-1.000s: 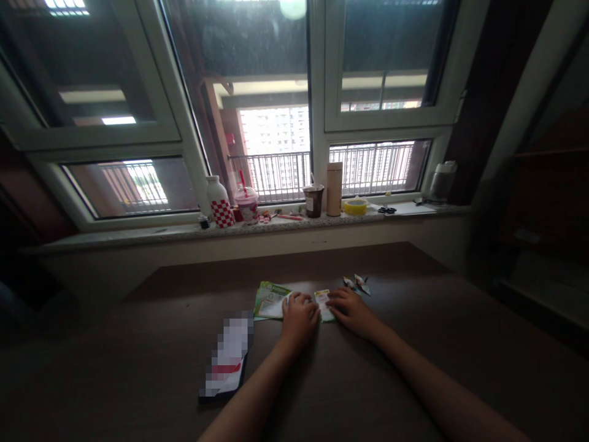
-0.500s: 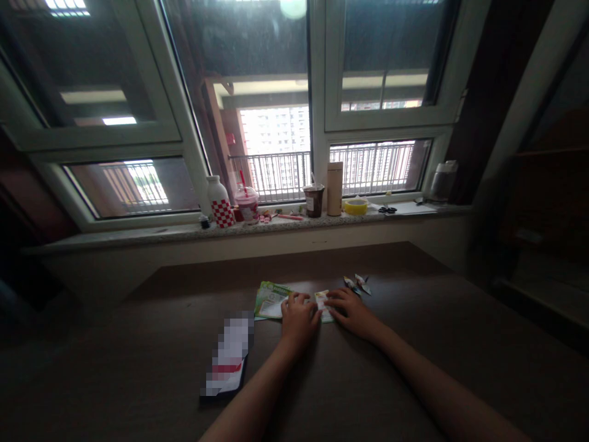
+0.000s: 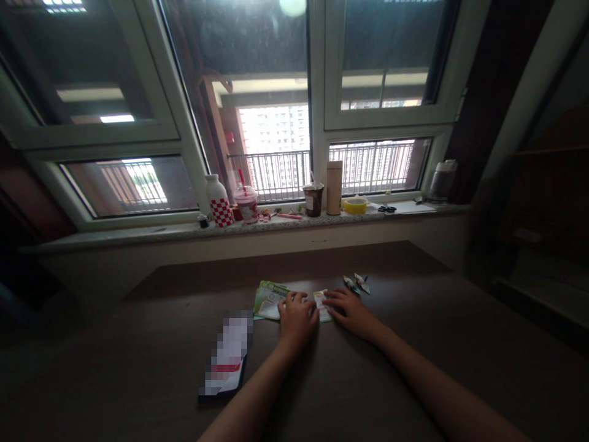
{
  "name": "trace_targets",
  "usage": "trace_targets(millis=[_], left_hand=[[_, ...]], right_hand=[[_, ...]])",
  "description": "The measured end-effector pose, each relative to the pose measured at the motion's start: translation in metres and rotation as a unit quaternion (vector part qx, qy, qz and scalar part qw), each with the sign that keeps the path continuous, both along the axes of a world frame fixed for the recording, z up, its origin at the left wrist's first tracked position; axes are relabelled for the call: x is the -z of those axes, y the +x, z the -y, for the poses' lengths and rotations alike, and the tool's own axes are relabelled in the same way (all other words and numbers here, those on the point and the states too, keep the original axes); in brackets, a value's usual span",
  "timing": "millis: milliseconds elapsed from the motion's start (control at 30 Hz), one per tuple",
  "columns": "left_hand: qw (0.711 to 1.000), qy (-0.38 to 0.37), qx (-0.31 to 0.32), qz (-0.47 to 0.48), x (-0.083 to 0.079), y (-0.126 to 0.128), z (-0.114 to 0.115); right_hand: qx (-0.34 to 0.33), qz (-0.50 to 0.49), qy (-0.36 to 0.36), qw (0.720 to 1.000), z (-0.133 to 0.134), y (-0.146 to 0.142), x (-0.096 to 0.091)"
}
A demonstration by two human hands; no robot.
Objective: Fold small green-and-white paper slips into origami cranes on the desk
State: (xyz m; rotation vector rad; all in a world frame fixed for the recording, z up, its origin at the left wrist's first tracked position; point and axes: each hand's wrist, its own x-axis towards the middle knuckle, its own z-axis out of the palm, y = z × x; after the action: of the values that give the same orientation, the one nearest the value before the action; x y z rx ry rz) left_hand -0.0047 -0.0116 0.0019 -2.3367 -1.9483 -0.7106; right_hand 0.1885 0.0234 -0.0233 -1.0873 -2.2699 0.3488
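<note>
On the brown table, green-and-white printed sheets or flat packets [image 3: 267,301] lie fanned in a small overlapping pile; I cannot tell which. My left hand [image 3: 297,320] rests palm down over their right end, fingers apart and slightly bent, hiding part of them. A smaller white piece with yellow and green print [image 3: 322,306] shows between the two hands. The fingertips of my right hand [image 3: 350,313] lie on its right side, the fingers stretched out and apart. Just beyond that hand are two small, pointed, colourful pieces, one on the left [image 3: 350,284] and one on the right [image 3: 362,283].
A pixelated flat object with a dark edge [image 3: 225,356] lies left of my left forearm. Along the windowsill [image 3: 184,231] stand a checkered bottle [image 3: 220,202], a pink drink cup [image 3: 246,205], a brown cup [image 3: 313,200], a tan flask [image 3: 334,188], yellow tape [image 3: 355,206] and scissors [image 3: 387,209].
Both hands stay in nearly the same place on the printed pieces. The whole view has shifted very slightly; nothing is visibly taken up or let go.
</note>
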Motion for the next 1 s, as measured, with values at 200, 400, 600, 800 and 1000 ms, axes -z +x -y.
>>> trace_targets(millis=[200, 400, 600, 800, 1000], left_hand=[[1.000, 0.005, -0.006, -0.003, -0.0013, 0.0010, 0.0004], [1.000, 0.014, -0.020, -0.005, -0.0004, 0.0000, 0.0010], [0.999, 0.021, -0.035, -0.025, 0.0018, 0.0000, 0.0008], [0.999, 0.021, -0.036, -0.027, 0.0017, 0.0004, 0.0012], [0.999, 0.011, -0.039, -0.025, -0.0009, 0.0015, 0.0021]], right_hand=[[-0.001, 0.000, 0.000, 1.000, 0.0012, -0.0001, -0.0015], [-0.010, -0.027, -0.004, 1.000, 0.0033, -0.0012, -0.0027], [-0.016, -0.022, 0.003, 1.000, 0.0036, -0.0021, -0.0027], [-0.018, -0.020, 0.009, 1.000, 0.0049, -0.0028, -0.0037], [-0.015, -0.012, 0.001, 1.000, 0.0059, -0.0032, -0.0055]])
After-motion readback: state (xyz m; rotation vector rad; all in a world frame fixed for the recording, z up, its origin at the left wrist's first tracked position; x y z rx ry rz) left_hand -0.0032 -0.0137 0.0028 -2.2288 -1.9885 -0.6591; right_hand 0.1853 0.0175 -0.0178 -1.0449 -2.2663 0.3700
